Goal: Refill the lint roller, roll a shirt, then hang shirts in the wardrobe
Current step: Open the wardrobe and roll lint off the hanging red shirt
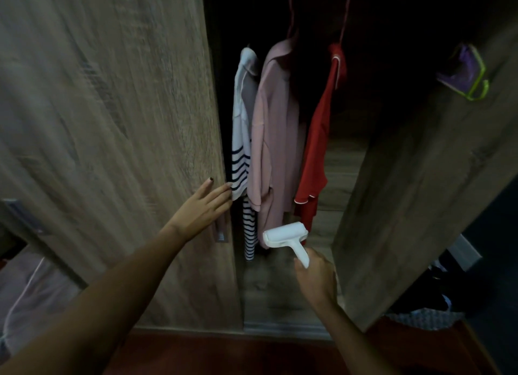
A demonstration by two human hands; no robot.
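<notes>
- I take the wardrobe [330, 161] as my landmark: it stands open in front of me, with its left door [112, 122] and right door [420, 178] framing a dark interior.
- My left hand [201, 209] lies flat with the fingers spread against the inner edge of the left door, just above the door handle [220, 231], its fingertips touching or nearly touching the striped shirt [242, 139].
- My right hand [314, 276] is closed around the stem of the lint roller [286, 237], which I hold low in the wardrobe opening, its white head just in front of the hems.
- Inside the wardrobe, three garments hang from the rail: the striped shirt nearest the left door, the pink shirt [276, 139] beside it and touching it, and the red shirt [319, 150] a little apart towards the right door.
- A purple pouch [462, 71] hangs on the right door.
- Risk, as I judge it: if the left door slides or swings inward under my palm, it could pinch the striped shirt's edge or my fingertips.
- Another risk: the roller's sticky head could snag a hem and tug a shirt off its hanger, since the thin hangers look easy to unhook.
- The interior is dim, so I cannot tell how securely each hanger sits on the rail.
</notes>
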